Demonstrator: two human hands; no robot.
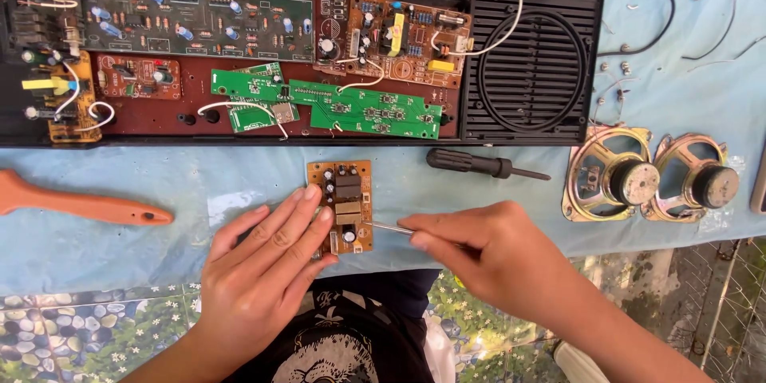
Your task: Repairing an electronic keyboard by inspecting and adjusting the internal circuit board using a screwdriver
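A: Small brown circuit board [342, 206] lies on the blue cloth [239, 191], left hand [267, 271] flat, fingers spread, pinning its edge.

B: Right hand [495, 259] clamps a thin metal tool [388, 228]; its tip might slip and gouge the components.

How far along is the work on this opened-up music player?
Done, by the look of it: the black case lies open with its boards exposed, and two speakers sit out on the blue cloth. In hand: the left hand steadies a small brown circuit board while the right hand touches a thin metal tool to it. Left: board and speakers remain outside the case.
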